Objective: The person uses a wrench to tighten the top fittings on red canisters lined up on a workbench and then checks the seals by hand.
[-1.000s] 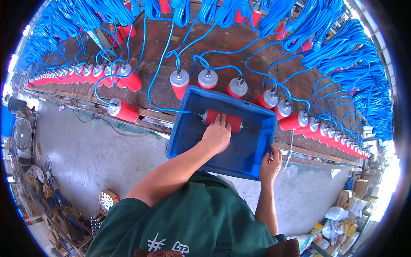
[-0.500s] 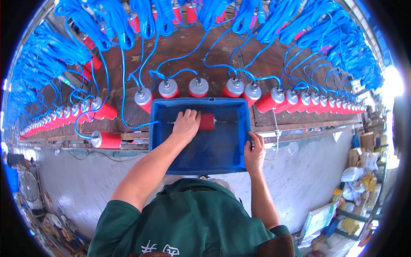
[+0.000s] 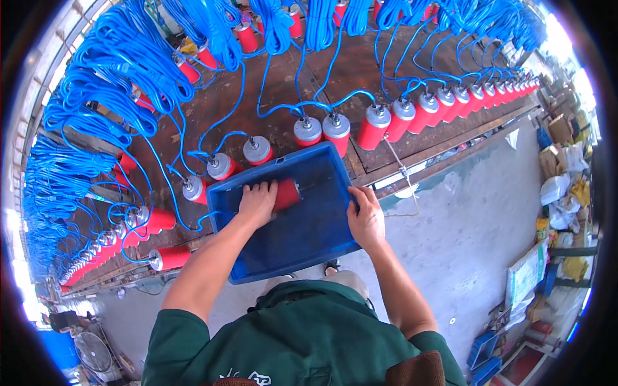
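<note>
A blue plastic tub (image 3: pixel 293 241) sits against the edge of a long brown bench (image 3: pixel 351 83). Inside it lies a red cylinder (image 3: pixel 287 193) on its side, joined to a blue cable. My left hand (image 3: pixel 256 203) rests on top of that cylinder, fingers curled over it. My right hand (image 3: pixel 365 217) grips the tub's right rim. Along the bench edge stands a row of like red cylinders with grey caps (image 3: pixel 372 125), each with a blue cable running back to coiled bundles (image 3: pixel 122 58).
A grey concrete floor (image 3: pixel 476 212) lies to the right and below. Boxes, bags and sacks (image 3: pixel 560 186) crowd the right side. A fan (image 3: pixel 96 354) stands at the lower left. A loose red cylinder (image 3: pixel 168 258) lies near the bench's edge, left of the tub.
The view has swung, so bench and tub now sit tilted in the picture. My left hand stays on the red cylinder. My right hand has shifted from the tub's corner to higher on its right rim.
</note>
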{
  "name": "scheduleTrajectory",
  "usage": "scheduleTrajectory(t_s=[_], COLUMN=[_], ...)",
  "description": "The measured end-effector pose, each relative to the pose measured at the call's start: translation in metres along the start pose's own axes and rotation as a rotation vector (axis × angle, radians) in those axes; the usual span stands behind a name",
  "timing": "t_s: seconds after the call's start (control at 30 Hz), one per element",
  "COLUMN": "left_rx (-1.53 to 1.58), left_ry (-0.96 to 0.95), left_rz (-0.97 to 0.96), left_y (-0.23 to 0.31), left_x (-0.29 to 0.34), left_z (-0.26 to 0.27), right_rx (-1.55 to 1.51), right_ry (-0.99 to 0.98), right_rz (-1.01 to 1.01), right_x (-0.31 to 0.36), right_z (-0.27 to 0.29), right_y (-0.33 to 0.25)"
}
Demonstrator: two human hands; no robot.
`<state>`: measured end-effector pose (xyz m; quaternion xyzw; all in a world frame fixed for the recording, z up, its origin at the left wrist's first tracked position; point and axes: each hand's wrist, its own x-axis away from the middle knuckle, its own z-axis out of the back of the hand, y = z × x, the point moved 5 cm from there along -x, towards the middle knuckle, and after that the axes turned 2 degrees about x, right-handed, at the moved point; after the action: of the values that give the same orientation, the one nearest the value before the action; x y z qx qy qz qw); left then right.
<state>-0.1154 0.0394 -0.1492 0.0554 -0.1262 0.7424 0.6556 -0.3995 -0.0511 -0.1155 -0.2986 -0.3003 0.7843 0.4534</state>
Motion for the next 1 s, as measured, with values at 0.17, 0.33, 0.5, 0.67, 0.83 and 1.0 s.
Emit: scheduleTrajectory(t_s=[0.17,0.33,0.5,0.67,0.83,1.0], left_rx=[-0.048,-0.233,-0.253,-0.215,-0.124,0.072], left_ry=[-0.052,-0.086,-0.075,-0.017,0.093,0.202], left_rz=[-0.064,-0.134,-0.132,-0.131,-0.109,-0.074], left_y=[0.004,-0.003,-0.012,-0.024,-0.043,-0.065], left_x=[0.018,0.040,0.069,0.097,0.134,0.170], left_z=[0.078,0.116,0.133,0.135,0.127,0.100], right_rx=[-0.025,-0.004,0.123,0.055,0.117,-0.186], right_ry=[0.008,-0.009,0.078,-0.251,-0.642,-1.276], right_rz=[0.010,0.013,0.245,0.228,0.184,-0.185], right_x=[-0.001,-0.003,-0.010,-0.023,-0.037,-0.035], right_z=[0.002,0.002,0.013,-0.026,-0.082,-0.093], right_y=[0.000,-0.001,-0.043,-0.072,-0.073,-0.079])
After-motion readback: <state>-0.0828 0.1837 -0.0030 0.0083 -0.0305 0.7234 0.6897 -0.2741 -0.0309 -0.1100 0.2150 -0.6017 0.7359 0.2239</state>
